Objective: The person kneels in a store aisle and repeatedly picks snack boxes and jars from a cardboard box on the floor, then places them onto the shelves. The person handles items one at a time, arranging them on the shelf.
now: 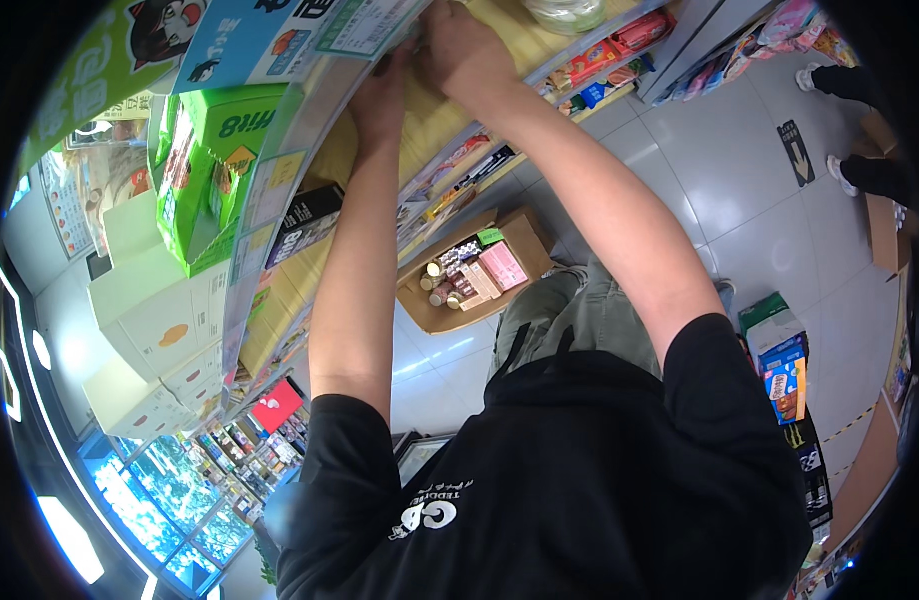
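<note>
Both my arms reach up to a pale wooden shelf board (419, 130) at the top of the view. My left hand (379, 98) is over the board, close behind the shelf's front price strip. Its fingers are mostly hidden, with a small dark patch beside them that I cannot make out. Right beside it, my right hand (461, 52) bends inward at the upper edge, its fingertips cut off or covered. Whether either hand holds something does not show. A clear round jar (567, 12) stands on the same board, to the right of my hands.
An open cardboard box (449, 320) with bottles and small packs sits on the floor by my legs. Green snack boxes (214, 165) and white cartons (164, 300) line the left shelf. Packaged goods (784, 370) are stacked at right. Another person's legs (864, 165) stand far right.
</note>
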Tool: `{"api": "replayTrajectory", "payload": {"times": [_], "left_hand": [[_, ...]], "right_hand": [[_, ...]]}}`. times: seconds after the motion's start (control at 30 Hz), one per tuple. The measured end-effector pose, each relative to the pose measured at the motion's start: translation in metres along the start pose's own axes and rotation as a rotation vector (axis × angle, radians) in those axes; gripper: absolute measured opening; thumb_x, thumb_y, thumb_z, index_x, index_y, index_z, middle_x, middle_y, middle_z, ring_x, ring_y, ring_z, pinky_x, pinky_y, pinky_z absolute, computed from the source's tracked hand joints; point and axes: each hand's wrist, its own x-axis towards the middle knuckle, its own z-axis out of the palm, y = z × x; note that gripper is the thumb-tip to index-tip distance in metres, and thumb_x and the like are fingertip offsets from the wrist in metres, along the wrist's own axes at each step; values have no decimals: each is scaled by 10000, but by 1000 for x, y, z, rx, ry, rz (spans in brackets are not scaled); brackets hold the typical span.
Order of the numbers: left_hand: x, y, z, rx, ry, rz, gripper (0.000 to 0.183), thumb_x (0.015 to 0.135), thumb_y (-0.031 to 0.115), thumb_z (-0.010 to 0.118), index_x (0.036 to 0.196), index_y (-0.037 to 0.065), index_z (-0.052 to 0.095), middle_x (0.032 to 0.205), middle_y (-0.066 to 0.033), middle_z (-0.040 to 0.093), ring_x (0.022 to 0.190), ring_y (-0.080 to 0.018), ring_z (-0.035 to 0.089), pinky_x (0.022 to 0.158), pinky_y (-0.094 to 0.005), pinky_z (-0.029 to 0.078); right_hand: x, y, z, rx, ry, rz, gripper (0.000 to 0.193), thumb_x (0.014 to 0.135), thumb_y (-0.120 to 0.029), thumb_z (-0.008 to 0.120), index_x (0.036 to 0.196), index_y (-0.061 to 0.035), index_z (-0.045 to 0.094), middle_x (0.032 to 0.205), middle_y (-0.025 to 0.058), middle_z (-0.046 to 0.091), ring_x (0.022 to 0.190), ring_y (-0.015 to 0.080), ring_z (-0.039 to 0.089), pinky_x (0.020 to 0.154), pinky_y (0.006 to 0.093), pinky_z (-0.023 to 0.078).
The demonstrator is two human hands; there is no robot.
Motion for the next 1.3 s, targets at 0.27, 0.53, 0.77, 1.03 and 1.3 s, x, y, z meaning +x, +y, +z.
{"api": "replayTrajectory", "payload": {"times": [0.27,0.53,0.77,1.03,1.3], "left_hand": [[7,-11,1,25,20,32,811,844,60,898,1482,-47,409,1434,-203,580,1312,-277,615,1100,-373,520],[-24,-1,-21,264,-6,-18,647,884,49,831,1432,-35,498,1398,-159,622,1291,-257,630,1062,-376,537],[-238,7,-86,172,377,-52,297,1005,23,683,1292,-20,617,1178,-125,714,1009,-215,722,913,-326,579],[-687,-206,-239,569,-139,-1308,211,940,166,681,1102,33,697,1000,-266,742,955,-418,732,879,-520,581],[-929,-278,-336,291,-390,-1229,251,1007,271,653,998,35,740,891,-139,751,736,-217,698,673,-390,559]], "right_hand": [[-1,4,4,46,53,-20,492,956,-161,629,1353,85,474,1254,327,650,1080,464,694,902,505,572],[-34,7,-18,73,88,-184,568,920,-135,708,1409,46,482,1331,345,611,1172,490,645,977,516,540],[-148,4,-36,343,253,-351,245,904,2,712,1139,-23,645,1073,168,692,934,333,715,814,383,584],[-346,127,31,54,-421,-135,89,948,-60,622,1031,-65,652,1031,154,701,909,382,698,772,473,572],[-567,359,97,-618,-705,923,315,946,-240,631,976,41,770,959,258,772,832,336,782,766,454,611]]}}
